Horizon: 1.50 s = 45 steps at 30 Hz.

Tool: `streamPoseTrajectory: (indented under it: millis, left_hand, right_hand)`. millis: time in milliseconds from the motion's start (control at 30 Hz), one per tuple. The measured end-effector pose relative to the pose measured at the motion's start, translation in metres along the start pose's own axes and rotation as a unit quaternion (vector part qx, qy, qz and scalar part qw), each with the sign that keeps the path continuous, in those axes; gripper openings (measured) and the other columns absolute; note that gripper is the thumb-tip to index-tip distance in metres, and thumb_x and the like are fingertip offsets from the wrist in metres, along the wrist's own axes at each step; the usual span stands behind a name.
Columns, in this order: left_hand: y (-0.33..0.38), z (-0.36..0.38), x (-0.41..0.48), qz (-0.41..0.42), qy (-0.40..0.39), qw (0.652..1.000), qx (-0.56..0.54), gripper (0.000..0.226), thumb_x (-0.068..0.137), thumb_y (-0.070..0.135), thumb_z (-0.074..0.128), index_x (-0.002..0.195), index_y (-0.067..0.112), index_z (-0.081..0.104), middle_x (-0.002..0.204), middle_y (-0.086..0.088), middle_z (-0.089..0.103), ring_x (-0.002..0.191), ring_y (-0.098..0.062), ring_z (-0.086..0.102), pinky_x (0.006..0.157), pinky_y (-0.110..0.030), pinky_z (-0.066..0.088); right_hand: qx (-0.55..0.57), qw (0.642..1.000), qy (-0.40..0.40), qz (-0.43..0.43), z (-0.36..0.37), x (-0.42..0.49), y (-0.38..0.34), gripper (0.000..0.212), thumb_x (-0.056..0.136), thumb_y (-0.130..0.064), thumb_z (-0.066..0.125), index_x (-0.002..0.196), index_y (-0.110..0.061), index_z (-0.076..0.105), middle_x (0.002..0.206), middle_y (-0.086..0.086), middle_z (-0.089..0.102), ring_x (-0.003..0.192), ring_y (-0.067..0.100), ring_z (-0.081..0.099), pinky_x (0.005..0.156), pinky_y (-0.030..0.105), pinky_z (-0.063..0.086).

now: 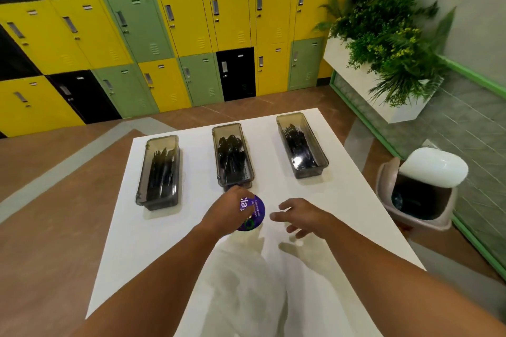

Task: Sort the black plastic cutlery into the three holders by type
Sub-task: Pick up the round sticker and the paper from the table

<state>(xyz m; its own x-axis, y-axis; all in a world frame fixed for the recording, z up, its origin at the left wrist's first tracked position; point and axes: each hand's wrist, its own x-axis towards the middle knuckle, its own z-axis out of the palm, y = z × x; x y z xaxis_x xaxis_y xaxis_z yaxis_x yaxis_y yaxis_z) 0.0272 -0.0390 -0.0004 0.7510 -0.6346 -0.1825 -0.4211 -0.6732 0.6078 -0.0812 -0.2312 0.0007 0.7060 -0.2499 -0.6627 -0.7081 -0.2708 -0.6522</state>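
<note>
**Three holders, all with cutlery inside**

Three smoky see-through holders stood in a row on the white table (164, 241). The left holder (141, 180) had black knives (160, 172) in it. The middle holder (216, 161) had black spoons (231, 150). The right holder (309, 174) had black forks (297, 142). All the cutlery lay inside the holders, well apart from the right hand's fingers.

The left hand (232, 210) was just in front of the middle holder. Its fingers were curled over a round purple thing (254, 213) and gripped it by the top edge. The spoons were a little past those fingers, inside their holder.

The right hand (298, 216) was beside the left hand, above the table. Its fingers were spread out and loose, and it held nothing.

The round purple thing had big white letters that looked like "la". Next to them were small white lines, too tiny to read, and a green ring.

A bin (421, 200) with a white lid (435, 167) stood on the floor to the right of the table.
</note>
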Motion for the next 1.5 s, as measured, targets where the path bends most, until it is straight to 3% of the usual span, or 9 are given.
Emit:
streamPoseTrajectory:
  millis: [133, 267, 433, 600, 733, 1033, 1267, 1333, 1500]
  left_hand:
    - [-0.033, -0.005, -0.040, -0.034, -0.006, 0.999, -0.020, 0.047, 0.089, 0.035, 0.073, 0.132, 0.025, 0.056, 0.136, 0.004, 0.055, 0.109, -0.007, 0.052, 0.081, -0.011, 0.043]
    - [-0.060, -0.005, -0.077, -0.064, -0.039, 0.997, -0.028, 0.053, 0.089, 0.044, 0.071, 0.136, 0.028, 0.052, 0.142, 0.006, 0.050, 0.119, -0.011, 0.053, 0.097, -0.022, 0.043]
    - [-0.071, 0.009, -0.101, -0.088, -0.070, 0.988, -0.102, 0.059, 0.086, 0.044, 0.074, 0.137, 0.025, 0.052, 0.141, 0.004, 0.052, 0.118, -0.014, 0.055, 0.099, -0.025, 0.045]
    - [-0.058, 0.013, -0.104, -0.090, -0.100, 0.979, -0.152, 0.065, 0.084, 0.054, 0.072, 0.138, 0.028, 0.047, 0.136, 0.001, 0.055, 0.112, -0.013, 0.056, 0.091, -0.023, 0.048]
    - [-0.030, -0.003, -0.096, -0.092, -0.117, 0.947, -0.285, 0.060, 0.086, 0.053, 0.071, 0.135, 0.030, 0.046, 0.134, 0.001, 0.060, 0.108, -0.016, 0.063, 0.076, -0.030, 0.058]
    - [0.011, -0.023, -0.071, -0.071, -0.012, 0.899, -0.432, 0.051, 0.073, 0.040, 0.083, 0.115, 0.023, 0.059, 0.111, -0.009, 0.070, 0.097, -0.028, 0.072, 0.074, -0.050, 0.063]
    - [0.017, -0.025, -0.052, -0.115, 0.082, 0.869, -0.474, 0.024, 0.086, -0.006, 0.061, 0.101, 0.013, 0.061, 0.118, -0.018, 0.062, 0.099, -0.035, 0.063, 0.077, -0.045, 0.059]
    - [0.023, -0.026, -0.051, -0.119, 0.055, 0.830, -0.543, 0.027, 0.088, -0.009, 0.058, 0.106, 0.011, 0.059, 0.118, -0.019, 0.061, 0.100, -0.037, 0.063, 0.082, -0.047, 0.058]
    - [0.029, -0.032, -0.054, -0.112, 0.024, 0.780, -0.615, 0.011, 0.097, 0.006, 0.058, 0.105, 0.008, 0.066, 0.099, -0.013, 0.070, 0.096, -0.032, 0.067, 0.086, -0.048, 0.058]
  right_hand:
    - [-0.080, 0.996, -0.046, -0.019, 0.040, -0.016, -0.006, 0.086, 0.067, -0.064, 0.080, 0.137, -0.026, 0.049, 0.115, 0.002, 0.067, 0.091, 0.014, 0.065, 0.068, 0.027, 0.053]
    - [-0.210, 0.974, -0.086, -0.016, 0.079, -0.029, -0.003, 0.106, 0.053, -0.064, 0.086, 0.143, -0.031, 0.040, 0.133, -0.003, 0.056, 0.109, 0.018, 0.059, 0.079, 0.029, 0.051]
    - [-0.315, 0.949, -0.021, -0.030, 0.113, -0.035, 0.016, 0.068, 0.079, -0.033, 0.080, 0.135, -0.014, 0.049, 0.138, 0.005, 0.053, 0.122, 0.023, 0.054, 0.091, 0.027, 0.044]
    - [-0.235, 0.965, 0.077, -0.089, 0.113, -0.037, 0.005, 0.037, 0.089, -0.020, 0.062, 0.126, -0.014, 0.060, 0.132, 0.005, 0.059, 0.117, 0.022, 0.058, 0.094, 0.027, 0.044]
    - [-0.056, 0.978, 0.149, -0.133, 0.097, -0.043, -0.031, 0.022, 0.088, -0.007, 0.055, 0.101, -0.020, 0.067, 0.102, 0.004, 0.068, 0.092, 0.025, 0.066, 0.071, 0.038, 0.061]
    - [0.346, 0.919, 0.120, -0.146, 0.073, -0.068, -0.075, 0.042, 0.086, 0.018, 0.033, 0.082, -0.004, 0.068, 0.097, 0.023, 0.069, 0.089, 0.036, 0.069, 0.068, 0.039, 0.060]
    - [0.180, 0.968, 0.111, -0.138, 0.066, -0.061, -0.058, 0.012, 0.095, -0.023, 0.062, 0.102, -0.014, 0.067, 0.106, 0.005, 0.068, 0.097, 0.022, 0.065, 0.077, 0.039, 0.057]
    - [0.178, 0.972, 0.065, -0.140, 0.067, -0.055, -0.051, 0.046, 0.082, -0.040, 0.077, 0.117, -0.020, 0.057, 0.119, 0.005, 0.063, 0.107, 0.027, 0.066, 0.076, 0.038, 0.061]
    - [0.149, 0.972, 0.111, -0.144, 0.064, -0.049, -0.053, 0.035, 0.084, -0.013, 0.075, 0.113, -0.014, 0.055, 0.112, 0.014, 0.065, 0.099, 0.029, 0.065, 0.080, 0.044, 0.061]
